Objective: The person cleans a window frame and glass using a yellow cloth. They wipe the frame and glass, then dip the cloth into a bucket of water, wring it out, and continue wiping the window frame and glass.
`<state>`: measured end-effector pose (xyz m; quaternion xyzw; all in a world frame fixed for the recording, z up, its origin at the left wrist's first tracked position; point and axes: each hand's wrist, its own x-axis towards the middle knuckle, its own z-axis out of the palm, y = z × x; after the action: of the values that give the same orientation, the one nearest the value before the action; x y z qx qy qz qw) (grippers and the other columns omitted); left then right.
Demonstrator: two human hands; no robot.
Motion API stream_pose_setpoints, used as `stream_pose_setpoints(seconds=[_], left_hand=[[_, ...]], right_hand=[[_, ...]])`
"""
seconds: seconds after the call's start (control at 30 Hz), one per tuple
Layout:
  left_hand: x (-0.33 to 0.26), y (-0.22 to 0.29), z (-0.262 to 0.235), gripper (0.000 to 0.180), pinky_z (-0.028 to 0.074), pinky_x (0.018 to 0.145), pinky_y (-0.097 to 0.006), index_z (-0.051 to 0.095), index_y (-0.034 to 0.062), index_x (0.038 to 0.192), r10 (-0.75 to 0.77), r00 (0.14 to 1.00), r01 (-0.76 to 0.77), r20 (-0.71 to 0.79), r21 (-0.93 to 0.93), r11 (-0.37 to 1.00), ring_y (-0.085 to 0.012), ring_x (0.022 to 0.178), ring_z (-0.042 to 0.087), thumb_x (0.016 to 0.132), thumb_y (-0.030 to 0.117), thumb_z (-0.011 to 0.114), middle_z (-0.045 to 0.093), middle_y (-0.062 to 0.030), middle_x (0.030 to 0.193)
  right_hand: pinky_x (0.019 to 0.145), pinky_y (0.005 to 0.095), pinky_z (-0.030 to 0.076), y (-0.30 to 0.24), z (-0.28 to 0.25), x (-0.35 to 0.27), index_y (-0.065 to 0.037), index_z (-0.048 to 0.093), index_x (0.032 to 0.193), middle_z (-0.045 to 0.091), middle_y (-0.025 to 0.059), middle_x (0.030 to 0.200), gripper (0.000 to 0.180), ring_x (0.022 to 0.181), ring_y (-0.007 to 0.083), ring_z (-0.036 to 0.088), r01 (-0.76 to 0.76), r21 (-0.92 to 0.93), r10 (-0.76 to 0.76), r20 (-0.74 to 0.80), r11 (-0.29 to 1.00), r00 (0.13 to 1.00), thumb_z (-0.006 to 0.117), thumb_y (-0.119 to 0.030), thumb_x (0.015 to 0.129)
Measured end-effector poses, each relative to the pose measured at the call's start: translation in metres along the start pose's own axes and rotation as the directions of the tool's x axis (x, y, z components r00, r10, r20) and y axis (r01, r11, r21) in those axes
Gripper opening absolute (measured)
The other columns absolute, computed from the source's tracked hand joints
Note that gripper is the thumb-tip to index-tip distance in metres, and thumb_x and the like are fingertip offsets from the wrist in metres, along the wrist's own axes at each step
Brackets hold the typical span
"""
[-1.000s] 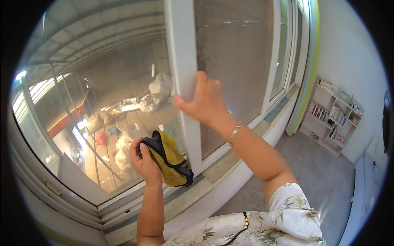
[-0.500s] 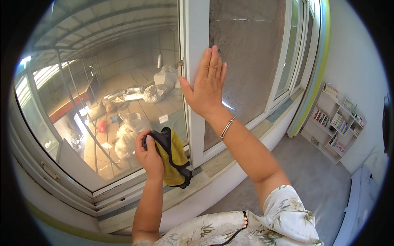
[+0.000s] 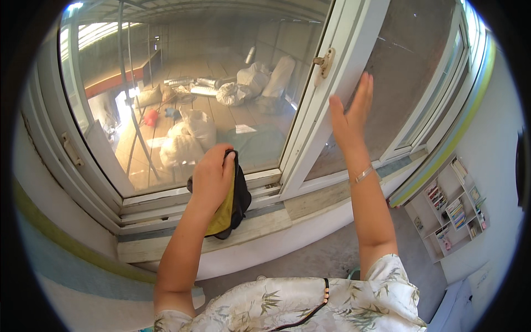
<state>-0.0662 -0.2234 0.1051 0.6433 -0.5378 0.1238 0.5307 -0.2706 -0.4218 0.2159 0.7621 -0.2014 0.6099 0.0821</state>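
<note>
My left hand (image 3: 213,176) is closed around a yellow and black cloth (image 3: 231,206), held against the lower part of the big window pane (image 3: 182,94). The cloth hangs down over the sill (image 3: 166,243). My right hand (image 3: 351,119) is flat and open, fingers up, pressed on the white upright frame (image 3: 337,94) between the panes. A thin bracelet (image 3: 363,175) sits on that wrist. A small latch (image 3: 325,60) is on the frame above the right hand.
A second pane (image 3: 409,83) stands to the right of the frame. Outside, pale sacks (image 3: 191,135) lie on a wooden floor. A white bookshelf (image 3: 453,213) stands at the lower right on a grey floor (image 3: 332,254). A green stripe runs along the wall (image 3: 61,238).
The view has shifted closer and lower. My left hand with the cloth has moved up onto the glass. My right hand stays flat on the frame, now higher and further right in the picture.
</note>
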Motion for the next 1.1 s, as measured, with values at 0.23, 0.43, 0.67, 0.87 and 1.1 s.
stream_pose_setpoints(seconds=[0.23, 0.43, 0.67, 0.87, 1.1], left_hand=[[0.038, 0.015, 0.024, 0.021, 0.044, 0.066, -0.035, 0.058, 0.0006, 0.095, -0.486, 0.863, 0.370, 0.140, -0.829, 0.419, -0.0276, 0.069, 0.055, 0.091, 0.022, 0.058, 0.057, -0.0172, 0.074], [0.047, -0.004, 0.040, 0.028, 0.048, 0.073, -0.032, 0.061, 0.0024, 0.097, -0.411, 0.723, 0.686, 0.555, -0.504, 0.525, -0.0182, 0.079, 0.060, 0.095, 0.029, 0.055, 0.064, -0.0047, 0.088], [0.094, 0.044, 0.046, 0.034, 0.050, 0.086, -0.038, 0.047, 0.0013, 0.127, -0.025, 0.852, 0.519, 0.523, -0.851, -0.082, -0.0196, 0.101, 0.059, 0.096, 0.015, 0.051, 0.059, -0.0101, 0.114], [0.103, 0.060, 0.018, 0.039, 0.048, 0.095, -0.041, 0.042, -0.0004, 0.131, 0.152, 0.927, 0.375, 0.343, -0.843, -0.386, -0.0274, 0.111, 0.058, 0.094, 0.009, 0.048, 0.056, -0.0151, 0.122], [0.104, 0.036, -0.020, 0.033, 0.050, 0.093, -0.041, 0.046, -0.0012, 0.126, 0.021, 0.955, 0.291, 0.295, -0.928, -0.234, -0.0271, 0.108, 0.060, 0.094, 0.006, 0.045, 0.059, -0.0157, 0.117]], right_hand=[[0.067, 0.0253, 0.048, -0.052, -0.014, -0.153, -0.002, 0.051, 0.129, 0.061, 0.0101, 0.109, 0.046, 0.074, 0.0079, 0.056, -0.737, 0.293, 0.266, 0.800, 0.609, 0.537, 0.067, -0.017, 0.088], [0.073, 0.0220, 0.049, -0.034, -0.036, -0.193, 0.001, 0.050, 0.131, 0.062, 0.0123, 0.115, 0.043, 0.091, 0.0091, 0.060, -0.832, 0.267, 0.392, 0.784, 0.486, 0.481, 0.061, -0.008, 0.091], [0.074, 0.0237, 0.050, 0.000, -0.055, -0.214, 0.003, 0.052, 0.127, 0.062, 0.0146, 0.117, 0.041, 0.087, 0.0113, 0.063, -0.899, 0.278, 0.561, 0.707, 0.340, 0.431, 0.063, -0.009, 0.090], [0.066, 0.0320, 0.051, -0.062, -0.006, -0.136, 0.004, 0.059, 0.108, 0.066, 0.0175, 0.095, 0.035, 0.071, 0.0211, 0.065, -0.742, 0.144, 0.524, 0.621, 0.655, 0.583, 0.066, -0.024, 0.088], [0.053, 0.0318, 0.049, -0.071, -0.011, -0.092, 0.001, 0.063, 0.085, 0.065, 0.0104, 0.068, 0.029, 0.060, 0.0175, 0.063, -0.750, 0.095, 0.331, 0.856, 0.655, 0.397, 0.060, -0.027, 0.093]])
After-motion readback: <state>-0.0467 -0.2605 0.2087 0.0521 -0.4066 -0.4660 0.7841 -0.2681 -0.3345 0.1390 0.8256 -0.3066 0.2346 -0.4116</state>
